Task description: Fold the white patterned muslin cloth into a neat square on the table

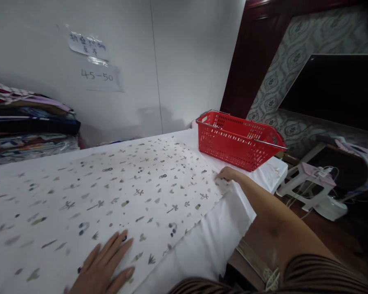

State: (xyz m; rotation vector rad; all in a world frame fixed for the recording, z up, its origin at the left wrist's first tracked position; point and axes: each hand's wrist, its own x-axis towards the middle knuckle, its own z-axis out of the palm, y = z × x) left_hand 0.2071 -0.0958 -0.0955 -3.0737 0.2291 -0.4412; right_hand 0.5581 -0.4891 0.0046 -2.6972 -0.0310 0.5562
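Note:
A white cloth printed with small palms, rainbows and leaves (153, 183) lies spread over the white-covered table. My left hand (106, 263) rests flat on the print near the front edge, fingers stretched out. On the right, my right hand (227, 174) has its fingers curled on the cloth's right edge, close to the red basket; the fingertips are partly hidden. A plain white fabric flap (214, 228) hangs in folds along the front edge, below the right forearm.
A red shopping basket (233, 141) with metal handles stands at the table's far right. Folded clothes (27, 122) are stacked at the far left. Beyond the table's right end are a white stool (309, 185) with cables and a dark screen (337, 90).

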